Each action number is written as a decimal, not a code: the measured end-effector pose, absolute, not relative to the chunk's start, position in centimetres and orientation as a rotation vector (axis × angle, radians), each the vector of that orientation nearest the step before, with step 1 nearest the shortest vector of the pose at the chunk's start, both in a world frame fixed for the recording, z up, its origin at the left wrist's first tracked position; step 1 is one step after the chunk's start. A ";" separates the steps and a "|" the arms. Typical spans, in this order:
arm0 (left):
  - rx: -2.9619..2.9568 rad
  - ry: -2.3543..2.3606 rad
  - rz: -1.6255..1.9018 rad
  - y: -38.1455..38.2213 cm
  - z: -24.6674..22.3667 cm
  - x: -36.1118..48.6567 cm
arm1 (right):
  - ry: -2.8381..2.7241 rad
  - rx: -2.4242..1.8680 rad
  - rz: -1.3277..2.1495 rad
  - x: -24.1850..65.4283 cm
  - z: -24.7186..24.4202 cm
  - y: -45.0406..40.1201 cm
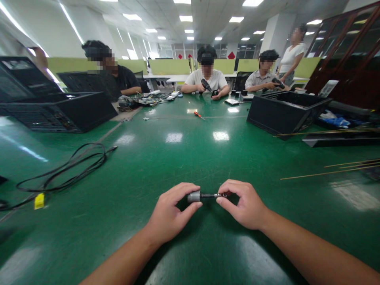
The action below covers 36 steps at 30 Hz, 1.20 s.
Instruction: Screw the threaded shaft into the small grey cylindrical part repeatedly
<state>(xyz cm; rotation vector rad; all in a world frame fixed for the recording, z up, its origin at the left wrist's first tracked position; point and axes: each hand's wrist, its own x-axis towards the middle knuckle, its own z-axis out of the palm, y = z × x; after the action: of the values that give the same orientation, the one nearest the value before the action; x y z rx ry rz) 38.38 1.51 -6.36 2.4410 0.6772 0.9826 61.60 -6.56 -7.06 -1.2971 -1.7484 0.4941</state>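
Thumb and fingers of my left hand [170, 215] pinch a grey metal cylinder [194, 196] at one end of a slim dark rod [208, 196]. At the rod's other end, my right hand [245, 204] grips a small coiled, spring-like part [222, 195] between thumb and fingertips. The piece lies level between both hands, just above the green table [190, 158]. Part of the coiled end is hidden behind my right fingers, and I cannot tell exactly what kind of part the whole piece is.
Coiled black cables [74, 166] with a yellow tag [39, 201] lie left. Black computer cases stand left [89, 113] and right [285, 113]. An orange screwdriver [198, 115] lies farther off. Thin rods [311, 175] reach in from the right. Co-workers sit across, two holding power drills [205, 84].
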 end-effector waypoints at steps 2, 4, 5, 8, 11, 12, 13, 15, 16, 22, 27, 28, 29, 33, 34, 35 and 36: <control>2.442 0.674 0.987 1.5 -6.3 38.4 | -1.746 -1.299 0.492 61.6 -7.0 -6.6; 2.440 0.676 0.986 1.5 -6.3 38.4 | -1.744 -1.303 0.489 61.6 -7.0 -6.6; 2.439 0.679 0.983 1.5 -6.3 38.3 | -1.745 -1.303 0.492 61.6 -7.0 -6.6; 2.431 0.691 0.969 1.5 -6.2 38.2 | -1.742 -1.307 0.492 61.7 -7.0 -6.6; 2.425 0.688 0.962 1.6 -6.2 38.2 | -1.742 -1.310 0.490 61.7 -7.0 -6.5; 2.424 0.686 0.962 1.6 -6.2 38.2 | -1.743 -1.311 0.489 61.7 -7.0 -6.5; 2.424 0.685 0.960 1.6 -6.2 38.2 | -1.744 -1.311 0.487 61.7 -7.0 -6.5; 2.421 0.687 0.958 1.7 -6.2 38.2 | -1.745 -1.314 0.486 61.7 -7.1 -6.5; 2.420 0.687 0.956 1.7 -6.1 38.2 | -1.745 -1.316 0.485 61.7 -7.1 -6.5; 2.417 0.692 0.955 1.7 -6.2 38.1 | -1.737 -1.320 0.503 61.7 -7.0 -6.5; 2.418 0.702 0.966 1.7 -6.2 38.1 | -1.743 -1.309 0.500 61.6 -7.1 -6.5; 2.416 0.705 0.967 1.7 -6.2 38.1 | -1.748 -1.307 0.501 61.6 -7.1 -6.5; 2.415 0.708 0.967 1.7 -6.2 38.1 | -1.751 -1.306 0.501 61.6 -7.1 -6.6; 2.412 0.716 0.970 1.8 -6.2 38.2 | -1.755 -1.306 0.490 61.6 -7.2 -6.6; 2.412 0.718 0.971 1.8 -6.1 38.2 | -1.756 -1.306 0.487 61.6 -7.2 -6.6; 2.412 0.719 0.972 1.8 -6.1 38.1 | -1.758 -1.305 0.484 61.6 -7.2 -6.6; 2.410 0.719 0.972 1.8 -6.1 38.1 | -1.759 -1.304 0.483 61.7 -7.2 -6.6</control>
<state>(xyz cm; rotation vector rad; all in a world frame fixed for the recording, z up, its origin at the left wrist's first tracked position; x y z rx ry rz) 38.12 1.82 -6.10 2.4101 0.7193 0.9723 61.65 -6.57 -7.19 -1.3043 -1.7587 0.4833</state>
